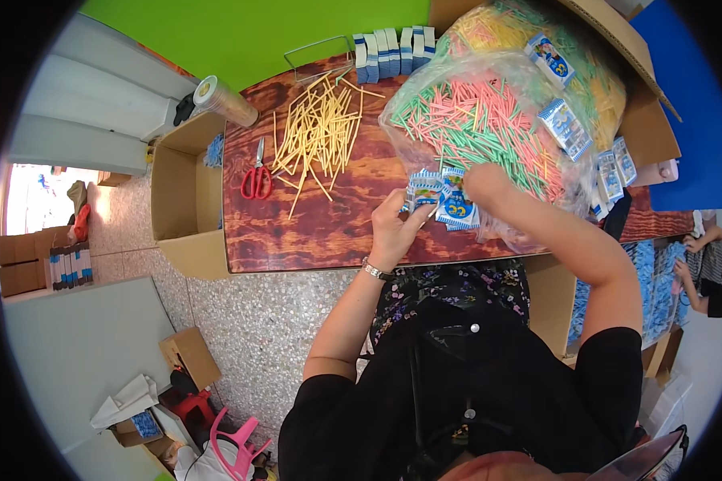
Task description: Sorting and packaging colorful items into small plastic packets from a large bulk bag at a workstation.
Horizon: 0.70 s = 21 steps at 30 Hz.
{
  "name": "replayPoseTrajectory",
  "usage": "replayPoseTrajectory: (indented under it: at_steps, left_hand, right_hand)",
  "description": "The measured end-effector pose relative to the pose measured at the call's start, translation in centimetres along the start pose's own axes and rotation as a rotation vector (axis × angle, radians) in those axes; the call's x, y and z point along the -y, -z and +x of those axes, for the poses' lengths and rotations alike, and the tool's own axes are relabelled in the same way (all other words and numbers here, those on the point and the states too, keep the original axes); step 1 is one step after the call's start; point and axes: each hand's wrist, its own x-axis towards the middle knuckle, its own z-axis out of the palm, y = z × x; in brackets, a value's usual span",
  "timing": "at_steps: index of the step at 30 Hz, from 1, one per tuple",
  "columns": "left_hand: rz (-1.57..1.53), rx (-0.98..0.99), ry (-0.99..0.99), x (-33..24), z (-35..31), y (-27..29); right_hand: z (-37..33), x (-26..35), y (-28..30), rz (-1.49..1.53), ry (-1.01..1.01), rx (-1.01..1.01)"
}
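A: Where are the hands?
B: Both are over the table, inside its near edge. The left wrist, with a watch on it, crosses that edge.

A: And the left hand?
B: Its thumb and fingers are pinched together on a small blue and white packet.

A: The right hand?
B: It's curled, knuckles up, just beside more blue and white packets. Its fingertips are hidden, so I can't tell whether it has hold of anything.

A: How much room is there?
B: To the left, a stretch of red-brown tabletop lies between the left hand and the red-handled scissors. Beyond the scissors is the table's left edge, with an open cardboard box just beside it.

A: And to the right?
B: Tighter. A clear plastic bag of pink and green sticks takes up that side, and the right forearm passes over its near part.

A: Further back?
B: Loose yellow sticks spread behind the scissors' side, and upright blue and white stacks stand along the far edge.
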Motion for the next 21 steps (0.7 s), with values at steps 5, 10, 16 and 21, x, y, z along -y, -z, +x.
replayPoseTrajectory:
  at_steps: [5, 10, 16, 21]
  left_hand:
    - [0.230, -0.062, -0.261, -0.5, 0.7, -0.8]
    - [0.250, -0.053, -0.388, -0.9, 1.2, -1.8]
    - [0.308, -0.033, -0.465, -1.0, 1.3, -2.1]
    - [0.332, -0.037, -0.554, -1.6, 1.8, -2.1]
  right_hand:
    - [-3.5, -6.4, 6.9, 0.523, 0.337, -0.058]
    - [-5.8, -7.2, 10.1, 1.206, 0.265, 0.390]
    - [-7.2, -6.9, 12.5, 1.331, 0.261, 0.423]
    - [-6.5, -6.4, 14.2, 0.794, 0.526, 0.028]
